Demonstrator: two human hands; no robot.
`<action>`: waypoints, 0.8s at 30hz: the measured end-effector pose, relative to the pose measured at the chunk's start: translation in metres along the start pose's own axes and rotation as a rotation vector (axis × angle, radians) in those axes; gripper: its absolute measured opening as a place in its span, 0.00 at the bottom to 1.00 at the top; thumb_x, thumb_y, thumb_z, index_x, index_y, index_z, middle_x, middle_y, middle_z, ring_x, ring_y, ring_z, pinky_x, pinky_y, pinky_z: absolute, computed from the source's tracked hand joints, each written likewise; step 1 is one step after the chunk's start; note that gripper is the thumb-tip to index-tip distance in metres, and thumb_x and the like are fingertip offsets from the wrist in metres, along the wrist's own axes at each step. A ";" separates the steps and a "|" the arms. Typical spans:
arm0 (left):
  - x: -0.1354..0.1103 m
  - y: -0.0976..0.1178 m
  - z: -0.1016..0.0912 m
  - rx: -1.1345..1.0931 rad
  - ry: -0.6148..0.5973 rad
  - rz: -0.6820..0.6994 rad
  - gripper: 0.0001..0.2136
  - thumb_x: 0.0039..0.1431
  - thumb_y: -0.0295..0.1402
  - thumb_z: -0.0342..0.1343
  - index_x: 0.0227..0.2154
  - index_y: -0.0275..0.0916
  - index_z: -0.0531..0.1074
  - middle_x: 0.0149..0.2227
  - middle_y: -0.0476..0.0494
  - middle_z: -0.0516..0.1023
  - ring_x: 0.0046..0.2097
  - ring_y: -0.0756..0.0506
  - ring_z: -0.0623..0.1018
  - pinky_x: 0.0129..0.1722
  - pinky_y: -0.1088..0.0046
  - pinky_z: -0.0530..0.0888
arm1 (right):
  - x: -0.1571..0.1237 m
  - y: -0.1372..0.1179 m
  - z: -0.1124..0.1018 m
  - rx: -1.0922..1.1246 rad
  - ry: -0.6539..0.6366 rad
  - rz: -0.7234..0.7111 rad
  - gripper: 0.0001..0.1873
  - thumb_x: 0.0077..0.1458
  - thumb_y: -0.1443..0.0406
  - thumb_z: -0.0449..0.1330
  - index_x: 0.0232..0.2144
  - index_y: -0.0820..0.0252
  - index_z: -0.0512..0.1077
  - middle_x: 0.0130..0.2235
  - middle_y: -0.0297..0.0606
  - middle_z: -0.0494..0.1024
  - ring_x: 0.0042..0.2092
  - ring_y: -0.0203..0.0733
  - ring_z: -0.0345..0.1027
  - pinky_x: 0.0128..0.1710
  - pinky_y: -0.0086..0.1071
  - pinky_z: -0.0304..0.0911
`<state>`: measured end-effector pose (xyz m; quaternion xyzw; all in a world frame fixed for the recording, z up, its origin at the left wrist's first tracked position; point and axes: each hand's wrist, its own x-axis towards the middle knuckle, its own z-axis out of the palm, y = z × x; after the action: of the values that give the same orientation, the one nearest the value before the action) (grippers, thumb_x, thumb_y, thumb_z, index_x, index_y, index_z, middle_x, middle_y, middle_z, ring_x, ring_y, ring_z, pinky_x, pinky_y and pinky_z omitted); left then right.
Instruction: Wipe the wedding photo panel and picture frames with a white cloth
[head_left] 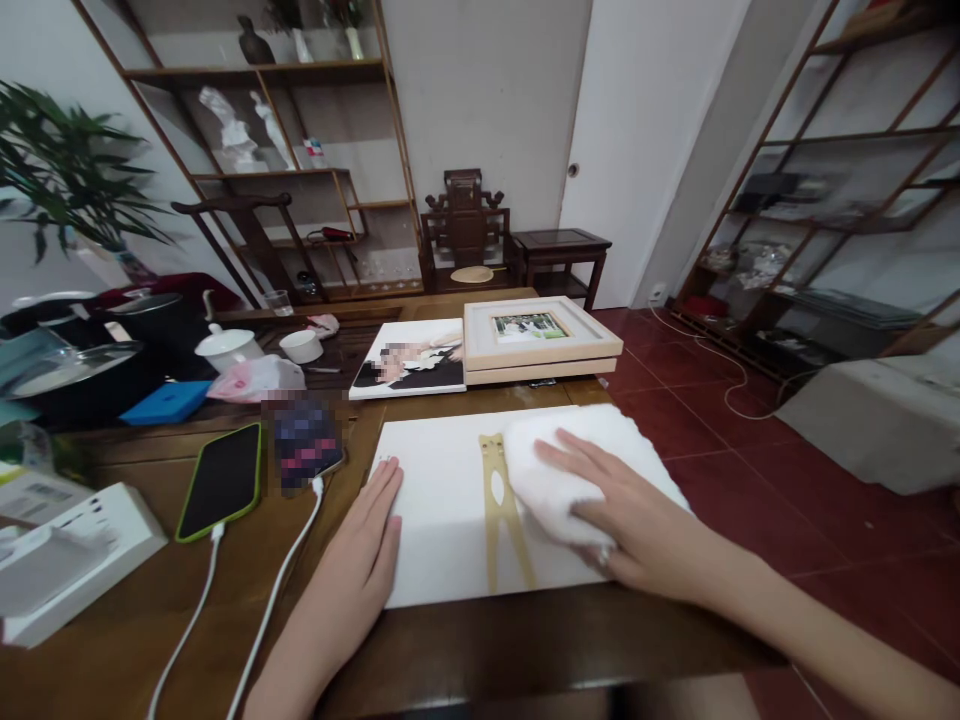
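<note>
Perhaps the right edge of the worktop (450, 645) is the main hazard: a hard sideways push could send the white panel (435, 520), lying close by, over it. Some open room shows on the near side. The white cloth (553, 490), bunched in the grip of the right hand (630, 510), might snag the gold split-legged piece (493, 462) beside it if dragged leftward; the left hand (371, 535) rests flat on the panel's left edge, grasping nothing.

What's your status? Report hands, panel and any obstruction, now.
Left hand at left edge of white panel. Right hand on white cloth, over panel's right side. Tan support mid-panel, close beside cloth, possibly in its way.
</note>
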<state>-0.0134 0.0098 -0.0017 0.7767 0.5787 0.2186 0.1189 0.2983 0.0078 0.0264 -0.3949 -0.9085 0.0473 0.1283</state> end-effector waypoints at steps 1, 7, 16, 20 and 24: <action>0.000 0.000 0.000 0.000 -0.003 -0.003 0.24 0.65 0.38 0.36 0.61 0.33 0.55 0.66 0.40 0.52 0.65 0.45 0.53 0.63 0.60 0.51 | 0.012 0.009 0.000 -0.022 -0.005 0.006 0.09 0.46 0.72 0.56 0.31 0.62 0.74 0.66 0.46 0.49 0.66 0.59 0.35 0.60 0.59 0.43; 0.000 0.000 0.000 0.012 -0.010 -0.008 0.24 0.66 0.38 0.35 0.61 0.33 0.54 0.66 0.41 0.52 0.66 0.45 0.52 0.63 0.59 0.51 | 0.050 0.033 0.000 -0.092 -0.044 0.045 0.17 0.48 0.73 0.52 0.41 0.63 0.73 0.63 0.47 0.55 0.65 0.58 0.36 0.59 0.63 0.39; 0.000 -0.001 0.002 0.014 0.009 0.006 0.24 0.65 0.38 0.36 0.61 0.32 0.55 0.65 0.39 0.53 0.65 0.44 0.53 0.62 0.58 0.52 | -0.026 -0.037 -0.011 -0.010 -0.200 -0.015 0.15 0.44 0.71 0.57 0.36 0.58 0.76 0.64 0.45 0.53 0.64 0.65 0.36 0.58 0.67 0.37; 0.000 -0.002 0.004 0.017 0.018 0.022 0.24 0.65 0.37 0.36 0.61 0.32 0.55 0.65 0.39 0.53 0.65 0.44 0.53 0.62 0.58 0.52 | -0.044 -0.051 -0.018 0.050 -0.199 -0.067 0.14 0.44 0.73 0.57 0.33 0.55 0.75 0.64 0.41 0.54 0.64 0.62 0.40 0.59 0.63 0.41; -0.001 -0.002 0.003 0.018 0.014 0.017 0.24 0.65 0.37 0.36 0.61 0.32 0.54 0.65 0.39 0.52 0.65 0.43 0.53 0.62 0.57 0.53 | -0.013 -0.035 -0.013 0.064 -0.172 0.066 0.18 0.42 0.74 0.55 0.37 0.60 0.74 0.63 0.45 0.56 0.65 0.61 0.37 0.59 0.64 0.40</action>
<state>-0.0135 0.0096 -0.0054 0.7810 0.5749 0.2197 0.1062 0.2855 -0.0262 0.0428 -0.4150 -0.9006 0.1143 0.0605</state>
